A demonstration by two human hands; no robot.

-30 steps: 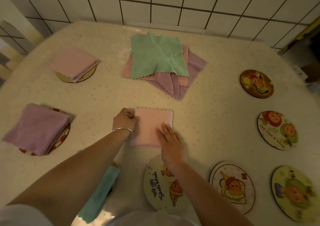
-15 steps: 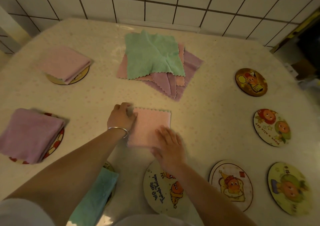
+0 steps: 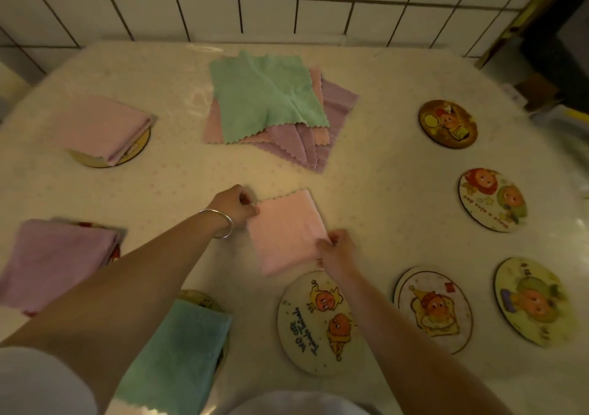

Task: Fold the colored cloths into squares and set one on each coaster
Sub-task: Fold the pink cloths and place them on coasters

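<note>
A folded pink cloth (image 3: 285,231) lies tilted at the middle of the table. My left hand (image 3: 236,206) pinches its upper left corner, and my right hand (image 3: 336,250) pinches its lower right edge. Just below it sits a bare white coaster (image 3: 314,323) with cartoon figures. A pile of unfolded cloths, green (image 3: 264,96) on top of pink and purple ones, lies at the back. Folded cloths cover three coasters on the left: pink (image 3: 102,129), purple (image 3: 55,260) and teal (image 3: 178,354).
Bare picture coasters run down the right side: a brown one (image 3: 447,124), a white one (image 3: 492,199), a yellow-green one (image 3: 535,301) and a white one (image 3: 433,308) nearer me. A tiled wall (image 3: 287,3) backs the table. Dark clutter stands at the far right.
My right hand has gone from lying flat on the pink cloth to pinching its lower right edge. The cloth has turned askew between both hands. The camera has shifted.
</note>
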